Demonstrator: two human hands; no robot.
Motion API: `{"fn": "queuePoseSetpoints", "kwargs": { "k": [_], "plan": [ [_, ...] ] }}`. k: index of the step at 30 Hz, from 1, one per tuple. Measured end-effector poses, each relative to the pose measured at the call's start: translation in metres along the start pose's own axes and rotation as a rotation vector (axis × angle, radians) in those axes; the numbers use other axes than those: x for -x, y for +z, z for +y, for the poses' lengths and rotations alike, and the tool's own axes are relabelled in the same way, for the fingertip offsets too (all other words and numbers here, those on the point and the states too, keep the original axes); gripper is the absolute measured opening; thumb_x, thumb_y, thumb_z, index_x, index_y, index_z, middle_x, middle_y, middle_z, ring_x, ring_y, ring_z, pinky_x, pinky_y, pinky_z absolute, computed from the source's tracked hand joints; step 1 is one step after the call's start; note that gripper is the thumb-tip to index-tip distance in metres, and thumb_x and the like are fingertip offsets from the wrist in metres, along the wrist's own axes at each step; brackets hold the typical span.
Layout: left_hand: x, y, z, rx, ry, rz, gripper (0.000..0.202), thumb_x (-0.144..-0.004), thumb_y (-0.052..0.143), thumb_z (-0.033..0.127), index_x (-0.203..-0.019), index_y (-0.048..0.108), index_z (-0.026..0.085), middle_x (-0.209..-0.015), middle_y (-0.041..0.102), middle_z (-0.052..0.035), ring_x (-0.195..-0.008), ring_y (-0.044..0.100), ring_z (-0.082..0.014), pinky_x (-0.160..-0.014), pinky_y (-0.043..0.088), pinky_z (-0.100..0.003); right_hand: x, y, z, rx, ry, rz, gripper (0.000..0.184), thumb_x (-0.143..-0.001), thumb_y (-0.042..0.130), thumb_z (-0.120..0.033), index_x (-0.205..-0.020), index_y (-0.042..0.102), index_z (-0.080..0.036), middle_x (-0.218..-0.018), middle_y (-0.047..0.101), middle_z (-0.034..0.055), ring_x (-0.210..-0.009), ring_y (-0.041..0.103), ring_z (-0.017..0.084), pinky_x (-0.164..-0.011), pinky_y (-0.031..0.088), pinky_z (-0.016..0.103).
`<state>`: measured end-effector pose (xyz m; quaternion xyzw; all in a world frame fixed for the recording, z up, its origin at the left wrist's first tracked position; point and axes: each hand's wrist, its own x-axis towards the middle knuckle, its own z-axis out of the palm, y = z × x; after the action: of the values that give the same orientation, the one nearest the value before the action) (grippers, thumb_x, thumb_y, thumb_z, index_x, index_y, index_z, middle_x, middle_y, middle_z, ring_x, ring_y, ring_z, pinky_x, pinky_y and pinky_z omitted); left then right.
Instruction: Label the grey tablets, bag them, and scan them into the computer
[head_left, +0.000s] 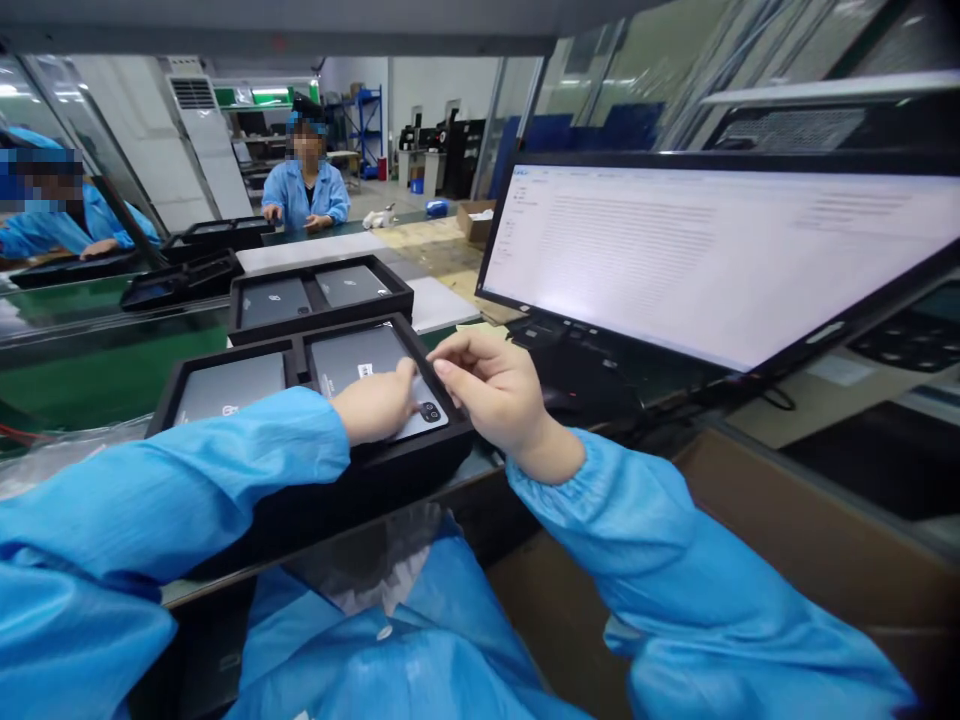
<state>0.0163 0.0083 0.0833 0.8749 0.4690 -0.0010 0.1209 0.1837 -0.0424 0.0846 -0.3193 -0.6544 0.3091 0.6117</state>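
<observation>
A grey tablet (341, 360) lies back up in the right compartment of a black foam tray (296, 358), with a small white label and a dark camera block on it. My left hand (379, 402) rests over this tablet near the camera block, its fingers curled; what they hold, if anything, is hidden. Just past the tray's right rim, my right hand (499, 390) is raised with thumb and fingertips pinched together. Anything between those fingertips is too small to make out. A second grey tablet (232, 385) fills the left compartment, partly behind my left sleeve.
Behind stands another black tray (315, 290) with two tablets. A large monitor (697, 260) leans over the right side, a dark keyboard (551, 360) beneath it. Green mat (120, 370) runs left. Two co-workers in blue coats sit across, near more black trays (180, 280).
</observation>
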Motion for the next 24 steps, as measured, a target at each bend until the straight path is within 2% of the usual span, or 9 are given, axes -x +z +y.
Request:
{"fn": "queuePoseSetpoints", "kwargs": {
  "k": [2, 4, 7, 9, 12, 15, 18, 21, 24],
  "plan": [
    [0.011, -0.009, -0.023, 0.053, -0.098, 0.065, 0.049, -0.101, 0.052, 0.028, -0.144, 0.037, 0.008, -0.114, 0.071, -0.0223, -0.107, 0.071, -0.0358, -0.089, 0.054, -0.044, -0.017, -0.004, 0.005, 0.048, 0.085, -0.005, 0.016, -0.088, 0.073, -0.032, -0.085, 0.066, -0.019, -0.07, 0.063, -0.0012, -0.059, 0.059, 0.012, -0.055, 0.048, 0.023],
    [0.026, -0.016, -0.049, 0.161, -0.191, 0.166, 0.053, -0.099, 0.051, 0.029, -0.144, 0.033, 0.009, -0.106, 0.071, -0.0189, -0.096, 0.071, -0.0325, -0.082, 0.053, -0.041, -0.037, -0.003, 0.012, 0.124, 0.26, -0.039, 0.01, -0.09, 0.071, -0.023, -0.084, 0.064, -0.018, -0.07, 0.064, -0.0017, -0.055, 0.059, 0.01, -0.05, 0.046, 0.021],
    [0.05, -0.018, -0.083, 0.354, -0.249, 0.315, 0.055, -0.095, 0.053, 0.036, -0.14, 0.032, 0.011, -0.095, 0.07, -0.0113, -0.085, 0.069, -0.0274, -0.074, 0.052, -0.037, -0.062, 0.01, 0.025, 0.27, 0.568, -0.203, 0.012, -0.09, 0.071, -0.011, -0.084, 0.063, -0.017, -0.07, 0.067, -0.0006, -0.052, 0.063, 0.011, -0.045, 0.046, 0.019],
    [0.062, -0.015, -0.096, 0.447, -0.265, 0.362, 0.055, -0.093, 0.053, 0.04, -0.137, 0.032, 0.013, -0.091, 0.069, -0.0079, -0.081, 0.068, -0.0254, -0.071, 0.051, -0.035, -0.074, 0.025, 0.037, 0.344, 0.698, -0.307, 0.016, -0.089, 0.075, -0.01, -0.081, 0.062, -0.017, -0.068, 0.069, 0.001, -0.051, 0.065, 0.012, -0.044, 0.048, 0.02],
    [0.068, -0.006, -0.102, 0.539, -0.294, 0.358, 0.057, -0.09, 0.055, 0.044, -0.134, 0.034, 0.015, -0.086, 0.067, -0.0049, -0.074, 0.065, -0.0232, -0.067, 0.048, -0.034, -0.081, 0.05, 0.06, 0.382, 0.755, -0.349, 0.024, -0.088, 0.08, -0.015, -0.076, 0.059, -0.017, -0.065, 0.07, 0.0021, -0.049, 0.064, 0.012, -0.043, 0.049, 0.021],
    [0.066, -0.001, -0.1, 0.575, -0.261, 0.342, 0.055, -0.089, 0.057, 0.045, -0.132, 0.04, 0.016, -0.086, 0.066, -0.0039, -0.074, 0.064, -0.0219, -0.068, 0.047, -0.033, -0.08, 0.065, 0.077, 0.363, 0.76, -0.29, 0.025, -0.084, 0.082, -0.011, -0.078, 0.058, -0.018, -0.059, 0.068, -0.0009, -0.048, 0.064, 0.011, -0.042, 0.047, 0.019],
    [0.064, -0.003, -0.098, 0.536, -0.229, 0.334, 0.046, -0.089, 0.059, 0.046, -0.124, 0.05, 0.017, -0.08, 0.062, -0.0014, -0.073, 0.061, -0.0205, -0.068, 0.045, -0.032, -0.078, 0.066, 0.083, 0.296, 0.795, -0.216, 0.022, -0.085, 0.076, -0.004, -0.082, 0.059, -0.017, -0.058, 0.068, -0.002, -0.046, 0.061, 0.01, -0.041, 0.042, 0.017],
    [0.063, -0.007, -0.098, 0.509, -0.223, 0.309, 0.045, -0.089, 0.06, 0.047, -0.122, 0.056, 0.017, -0.072, 0.055, 0.001, -0.067, 0.055, -0.0192, -0.064, 0.041, -0.031, -0.078, 0.06, 0.082, 0.166, 0.838, -0.175, 0.019, -0.093, 0.072, -0.015, -0.079, 0.06, -0.015, -0.066, 0.072, 0.0029, -0.045, 0.06, 0.009, -0.039, 0.04, 0.017],
    [0.059, -0.008, -0.098, 0.493, -0.212, 0.242, 0.046, -0.089, 0.061, 0.049, -0.122, 0.059, 0.017, -0.07, 0.054, 0.0011, -0.066, 0.055, -0.0196, -0.063, 0.04, -0.031, -0.078, 0.055, 0.081, 0.152, 0.824, -0.183, 0.019, -0.087, 0.08, -0.016, -0.077, 0.065, -0.014, -0.063, 0.07, 0.0031, -0.046, 0.059, 0.009, -0.039, 0.04, 0.017]
  ]
}}
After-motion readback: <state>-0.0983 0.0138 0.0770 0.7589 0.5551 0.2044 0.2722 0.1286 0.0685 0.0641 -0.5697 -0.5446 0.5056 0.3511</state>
